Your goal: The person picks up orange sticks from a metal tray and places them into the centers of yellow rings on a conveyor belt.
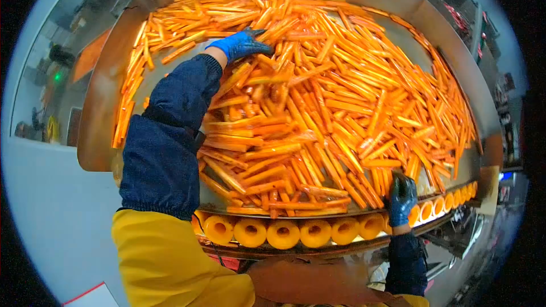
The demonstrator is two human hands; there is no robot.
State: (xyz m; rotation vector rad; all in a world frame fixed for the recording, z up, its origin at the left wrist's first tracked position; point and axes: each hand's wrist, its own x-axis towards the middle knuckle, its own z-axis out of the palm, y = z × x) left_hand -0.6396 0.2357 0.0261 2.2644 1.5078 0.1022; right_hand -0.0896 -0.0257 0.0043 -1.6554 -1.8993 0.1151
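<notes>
A big heap of long orange sticks [341, 102], which look like cut carrot sticks, covers a metal tray table [94, 142]. My left hand [242, 44], in a blue glove, reaches over the far left part of the heap. Its fingers are spread and touch the sticks. Down at the tray's front edge, on the right, is my right hand [402, 199] in a darker, wet-looking blue glove. Its fingers are curled beside the nearest sticks, and whatever they hold is hidden. Just below that edge runs a row of round orange cups [283, 234] with holes in their middles.
Raised metal walls [472, 74] bound the tray at the back and sides. A brown surface [307, 281] lies in front of me, below the cup row. Machinery and dark equipment stand beyond the right side. A pale wall [51, 193] is at left.
</notes>
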